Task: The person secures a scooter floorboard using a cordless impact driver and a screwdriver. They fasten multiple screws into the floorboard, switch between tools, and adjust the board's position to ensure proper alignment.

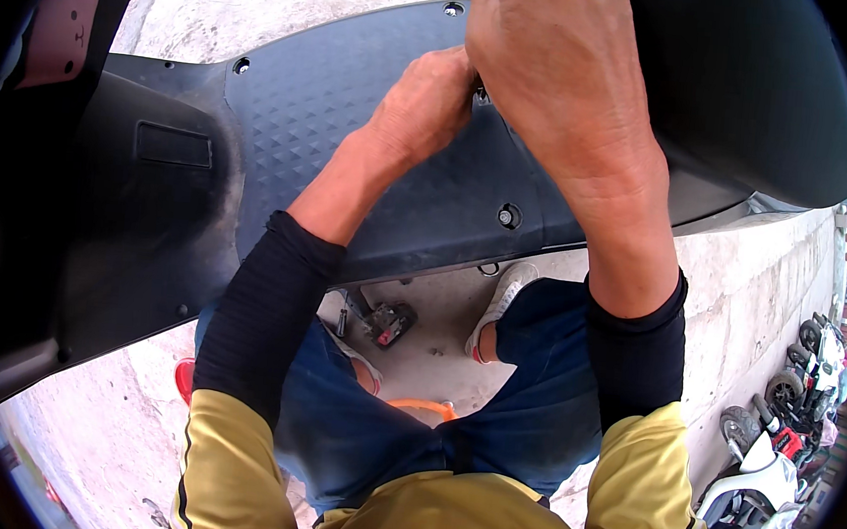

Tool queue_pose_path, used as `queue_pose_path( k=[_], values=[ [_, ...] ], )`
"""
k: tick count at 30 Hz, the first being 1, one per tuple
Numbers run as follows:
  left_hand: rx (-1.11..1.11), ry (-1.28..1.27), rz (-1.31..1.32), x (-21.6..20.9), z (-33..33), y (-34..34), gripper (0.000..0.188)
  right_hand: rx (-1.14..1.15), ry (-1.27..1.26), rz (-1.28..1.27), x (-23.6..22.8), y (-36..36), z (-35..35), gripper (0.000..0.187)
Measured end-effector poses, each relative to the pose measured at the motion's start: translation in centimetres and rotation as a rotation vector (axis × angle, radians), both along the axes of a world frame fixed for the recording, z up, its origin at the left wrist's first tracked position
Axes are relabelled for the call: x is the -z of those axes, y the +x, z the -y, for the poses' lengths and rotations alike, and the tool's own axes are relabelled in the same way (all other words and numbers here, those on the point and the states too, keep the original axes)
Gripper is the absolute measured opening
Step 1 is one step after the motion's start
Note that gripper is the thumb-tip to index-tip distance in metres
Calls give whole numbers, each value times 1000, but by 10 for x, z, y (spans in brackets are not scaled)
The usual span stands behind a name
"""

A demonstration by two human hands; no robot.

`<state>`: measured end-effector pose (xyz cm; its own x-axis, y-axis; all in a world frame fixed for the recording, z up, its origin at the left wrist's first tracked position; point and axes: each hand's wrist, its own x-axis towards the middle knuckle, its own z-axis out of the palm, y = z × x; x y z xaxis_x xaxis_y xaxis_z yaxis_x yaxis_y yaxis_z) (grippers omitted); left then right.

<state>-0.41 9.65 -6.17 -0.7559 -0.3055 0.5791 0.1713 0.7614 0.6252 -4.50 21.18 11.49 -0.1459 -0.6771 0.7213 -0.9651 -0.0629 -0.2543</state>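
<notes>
Pale concrete paving (pixel 437 345) runs under the whole scene, with a row of parked scooters (pixel 778 432) at the far right edge and a small black and red power tool (pixel 384 323) lying on the ground between the person's white shoes. Across the upper half sits the black textured plastic footboard panel of a scooter (pixel 356 110), patterned with small raised diamonds and held by a dark bolt (pixel 507 215) near its lower edge, with empty screw holes near its upper rim; the black seat (pixel 756 82) bulges at the upper right. The left hand (pixel 421 105) is curled into a near fist at the panel's middle, fingers closed around something small that cannot be made out. The right hand (pixel 549 66) comes over it from above, fingers bent down at the same spot; whether it pinches anything is hidden by its own back. By my judgement the panel is light but wide, stiff only along its moulded ribs and apt to flex or crack at the screw tabs. Its textured face gives good friction, so it is best taken by its two long edges rather than by a corner.
</notes>
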Motion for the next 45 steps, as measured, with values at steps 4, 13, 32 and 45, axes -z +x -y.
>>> queue_pose_path(
  k=[4,13,32,45],
  values=[
    [29,7,32,-2,1,2,26,35,-6,-12,11,-9,9,22],
    [52,302,-96,-71,-1,21,18,137,332,-473,-25,-2,-9,4],
    [-71,324,-204,-78,0,13,18,-14,826,-547,-61,-25,36,15],
    [-24,269,-269,-72,3,13,19,22,-92,104,7,-17,42,28]
  ],
)
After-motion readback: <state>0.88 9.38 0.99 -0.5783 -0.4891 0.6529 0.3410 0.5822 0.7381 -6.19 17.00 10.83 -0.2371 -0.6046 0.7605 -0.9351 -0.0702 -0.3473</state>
